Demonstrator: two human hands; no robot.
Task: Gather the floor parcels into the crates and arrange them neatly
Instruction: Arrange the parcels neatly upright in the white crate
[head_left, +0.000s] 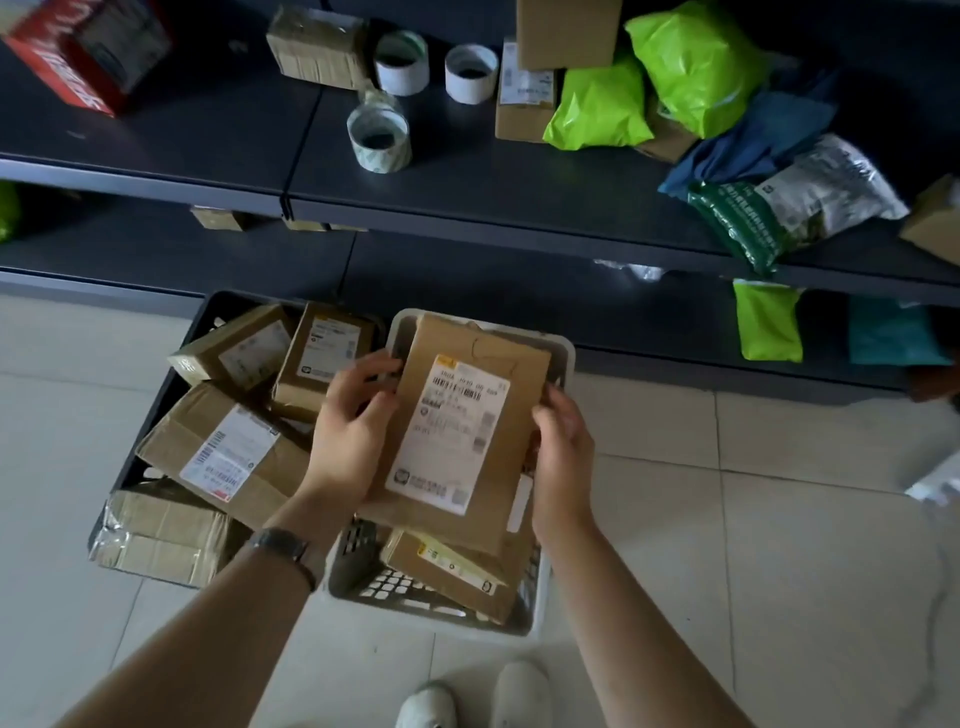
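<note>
A labelled cardboard parcel (467, 431) is held over the white crate (563, 345), gripped at its edges by the left hand (353, 431) and right hand (563, 441). More cardboard parcels (228, 457) are piled in the dark crate (150, 415) beside it on the floor.

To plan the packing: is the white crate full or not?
Partly full. A brown box lies in the white crate, and bare mesh floor shows beside it. What lies under the held parcel, I cannot tell.

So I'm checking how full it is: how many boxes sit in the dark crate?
4 in the dark crate: far-left box, far-right box, large middle box, and taped near box. More may be hidden underneath.
</note>
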